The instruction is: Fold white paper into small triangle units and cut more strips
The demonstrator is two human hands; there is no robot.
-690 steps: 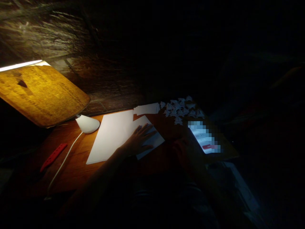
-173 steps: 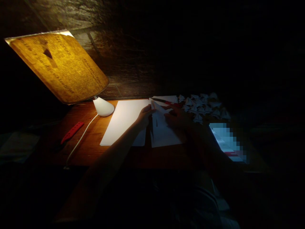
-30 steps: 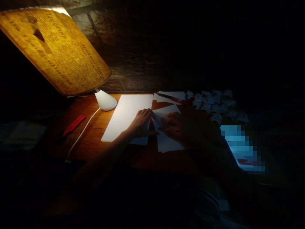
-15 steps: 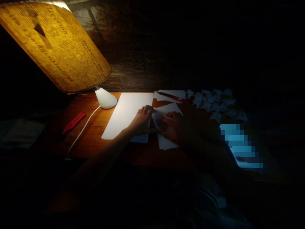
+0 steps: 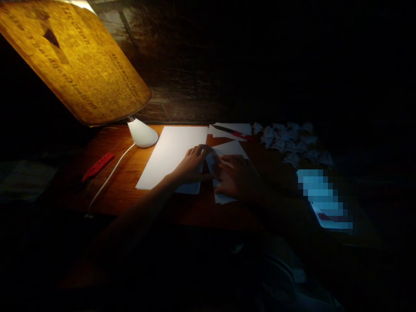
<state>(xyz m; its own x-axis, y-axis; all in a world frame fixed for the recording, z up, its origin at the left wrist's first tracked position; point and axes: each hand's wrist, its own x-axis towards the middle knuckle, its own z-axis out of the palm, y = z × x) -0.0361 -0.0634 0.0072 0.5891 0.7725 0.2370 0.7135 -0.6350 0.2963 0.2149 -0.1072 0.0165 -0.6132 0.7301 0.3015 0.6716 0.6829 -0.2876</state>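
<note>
My left hand (image 5: 193, 164) rests palm down across the right edge of a white paper stack (image 5: 167, 151), its fingers slightly bent and its thumb held apart. Its fingertips touch the upper left part of smaller white sheets (image 5: 232, 148). Over those sheets lies my right hand (image 5: 235, 173), in shadow, with thumb and fingers apart and pointing left. Both hands press on or hover just above the paper; the dimness hides exact contact. Whether a separate sheet lies between them, I cannot tell.
A lamp with a white base (image 5: 143, 133) stands at the left, its cord (image 5: 110, 180) running forward. A red-handled object (image 5: 97, 167) lies nearby. Behind are a red-handled knife (image 5: 232, 131) on paper and several folded paper pieces (image 5: 286, 141). A lit phone (image 5: 325, 201) lies right.
My right hand has shifted a little left and its fingers look more spread over the sheets. My left hand stays nearly in place. The whole view has moved slightly.
</note>
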